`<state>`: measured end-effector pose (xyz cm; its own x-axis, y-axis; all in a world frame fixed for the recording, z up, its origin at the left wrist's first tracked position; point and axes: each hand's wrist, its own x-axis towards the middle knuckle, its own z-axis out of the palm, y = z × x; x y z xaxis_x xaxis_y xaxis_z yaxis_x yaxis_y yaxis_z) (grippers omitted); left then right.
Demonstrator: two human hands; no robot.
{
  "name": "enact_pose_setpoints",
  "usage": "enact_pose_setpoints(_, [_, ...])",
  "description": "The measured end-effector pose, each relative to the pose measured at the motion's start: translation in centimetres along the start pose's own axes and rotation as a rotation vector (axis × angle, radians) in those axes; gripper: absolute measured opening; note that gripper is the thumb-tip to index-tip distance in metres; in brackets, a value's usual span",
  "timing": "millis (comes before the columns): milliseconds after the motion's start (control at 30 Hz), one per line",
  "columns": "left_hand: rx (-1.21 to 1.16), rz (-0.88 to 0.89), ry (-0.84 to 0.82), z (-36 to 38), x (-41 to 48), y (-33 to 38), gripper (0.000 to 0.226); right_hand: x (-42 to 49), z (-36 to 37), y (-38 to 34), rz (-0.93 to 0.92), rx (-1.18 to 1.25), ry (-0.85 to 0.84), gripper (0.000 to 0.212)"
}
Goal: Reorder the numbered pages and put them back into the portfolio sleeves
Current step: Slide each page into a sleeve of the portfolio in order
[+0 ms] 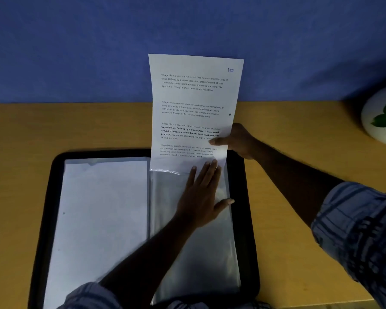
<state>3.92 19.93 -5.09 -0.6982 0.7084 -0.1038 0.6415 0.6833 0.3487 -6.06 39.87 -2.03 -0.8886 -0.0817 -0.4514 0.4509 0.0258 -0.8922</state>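
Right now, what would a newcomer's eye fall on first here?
The white page marked 10 stands upright at the centre before the blue wall. The right hand pinches its right edge, and its lower end is at the mouth of the clear sleeve on the right side of the open black portfolio. The left hand lies flat on that sleeve.

I saw a dim, bluish picture. The page (194,103) caught the most light, glare streaked the top of the sleeve (201,253), wide-angle bending curved the surface (299,141) edges, and fine print looked soft.
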Motion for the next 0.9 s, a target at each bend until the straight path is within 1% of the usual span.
enact_pose_setpoints(133, [0.010, 0.000, 0.022, -0.4, 1.1, -0.2, 0.092, -0.1, 0.0, 0.3, -0.014, 0.022, -0.021, 0.051])
enact_pose_setpoints(233, [0.006, -0.015, 0.045, -0.7, 1.4, -0.1, 0.083, -0.2, 0.2, 0.5, -0.022, 0.050, -0.019, 0.049])
enact_pose_setpoints(333, [-0.062, -0.059, 0.127, -1.1, 1.5, 0.0, 0.070, -0.4, 0.3, 0.7, -0.013, 0.042, -0.008, 0.049])
enact_pose_setpoints(433, [-0.153, -0.093, 0.225, -1.8, 2.0, -0.2, 0.064, -0.5, 0.3, 0.8, -0.005, 0.038, -0.002, 0.050])
enact_pose_setpoints(467, [-0.162, -0.105, 0.245, -2.0, 2.3, -0.4, 0.059, -0.4, 0.3, 0.8, -0.002, 0.040, -0.002, 0.050])
enact_pose_setpoints(533, [-0.167, -0.141, 0.277, -2.6, 3.2, -0.9, 0.040, -0.4, 0.3, 1.0, -0.002, 0.040, 0.008, 0.051])
enact_pose_setpoints(600, [-0.168, -0.169, 0.266, -3.1, 4.0, -1.4, 0.020, -0.3, 0.4, 1.1, -0.005, 0.041, 0.026, 0.051])
enact_pose_setpoints(633, [-0.171, -0.173, 0.245, -3.4, 4.4, -1.7, 0.017, -0.2, 0.4, 1.1, -0.007, 0.044, 0.037, 0.051])
enact_pose_setpoints(700, [-0.212, -0.184, 0.224, -3.8, 5.1, -2.1, 0.015, -0.2, 0.4, 1.0, -0.009, 0.050, 0.053, 0.051])
enact_pose_setpoints(800, [-0.299, -0.184, 0.294, -4.2, 6.1, -2.5, 0.014, -0.2, 0.1, 0.7, -0.020, 0.050, 0.044, 0.051])
enact_pose_setpoints(900, [-0.324, -0.149, 0.354, -4.4, 6.8, -2.4, 0.011, -0.3, -0.4, 0.1, -0.035, 0.046, 0.031, 0.045])
